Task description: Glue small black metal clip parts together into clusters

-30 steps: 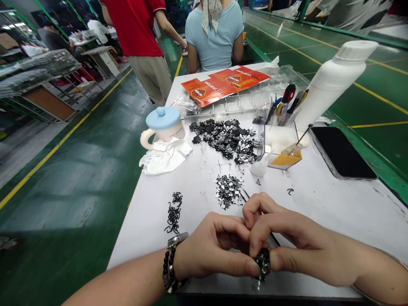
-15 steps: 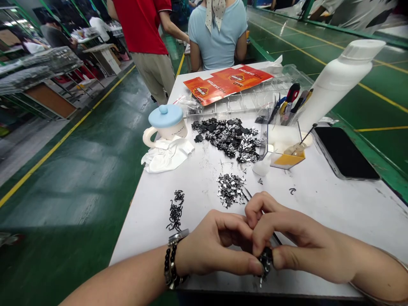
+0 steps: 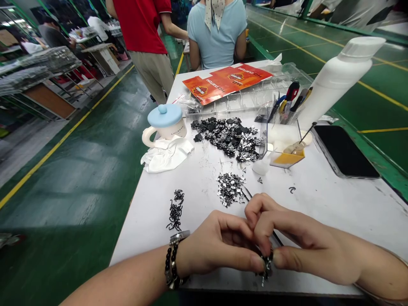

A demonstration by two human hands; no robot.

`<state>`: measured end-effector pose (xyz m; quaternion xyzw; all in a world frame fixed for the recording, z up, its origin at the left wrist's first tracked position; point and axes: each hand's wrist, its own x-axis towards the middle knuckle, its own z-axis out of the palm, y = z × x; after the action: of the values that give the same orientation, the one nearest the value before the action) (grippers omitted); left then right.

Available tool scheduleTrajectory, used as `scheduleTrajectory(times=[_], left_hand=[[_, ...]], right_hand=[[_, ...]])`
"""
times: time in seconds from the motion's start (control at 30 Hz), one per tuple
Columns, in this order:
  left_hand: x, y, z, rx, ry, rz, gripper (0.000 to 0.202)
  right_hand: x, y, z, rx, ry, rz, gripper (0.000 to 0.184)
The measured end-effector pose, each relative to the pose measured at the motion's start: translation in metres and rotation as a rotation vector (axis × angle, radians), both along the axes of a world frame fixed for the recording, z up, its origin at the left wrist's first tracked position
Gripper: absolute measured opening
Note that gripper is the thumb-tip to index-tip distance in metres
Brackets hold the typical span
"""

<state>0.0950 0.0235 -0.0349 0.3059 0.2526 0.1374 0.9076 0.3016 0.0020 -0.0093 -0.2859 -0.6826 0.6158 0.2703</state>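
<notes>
Both hands meet at the near edge of the white table. My left hand and my right hand pinch the same small black and silver metal part between thumbs and fingertips. A thin dark tool runs under my right fingers. Just beyond the hands lies a small pile of silver parts. A row of small black hooks lies to the left. A larger heap of black parts sits farther back.
A lidded mug stands on a white cloth at the left. A clear box with tools, a tall white bottle, a phone and orange cartons sit behind. Two people stand at the table's far end.
The hands stay together on the small part, with only slight finger shifts. The part sits a little lower between the thumbs than before.
</notes>
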Motion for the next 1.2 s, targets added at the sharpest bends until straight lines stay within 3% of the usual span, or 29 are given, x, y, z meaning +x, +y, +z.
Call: scheduleTrajectory(times=[0.4,0.93,1.2], left_hand=[[0.0018,0.0015,0.0008,-0.029,-0.01,-0.03,0.024],[0.0007,0.0037,0.003,0.233,-0.09,0.067,0.02],[0.0008,0.0024,0.0007,0.242,-0.138,0.079,0.023]], right_hand=[[-0.0014,-0.0001,-0.0047,0.071,0.006,-0.008,0.003],[-0.0044,-0.0044,-0.0088,0.167,0.042,-0.124,0.007],[-0.0049,-0.0038,-0.0083,0.156,0.085,-0.136,0.009]])
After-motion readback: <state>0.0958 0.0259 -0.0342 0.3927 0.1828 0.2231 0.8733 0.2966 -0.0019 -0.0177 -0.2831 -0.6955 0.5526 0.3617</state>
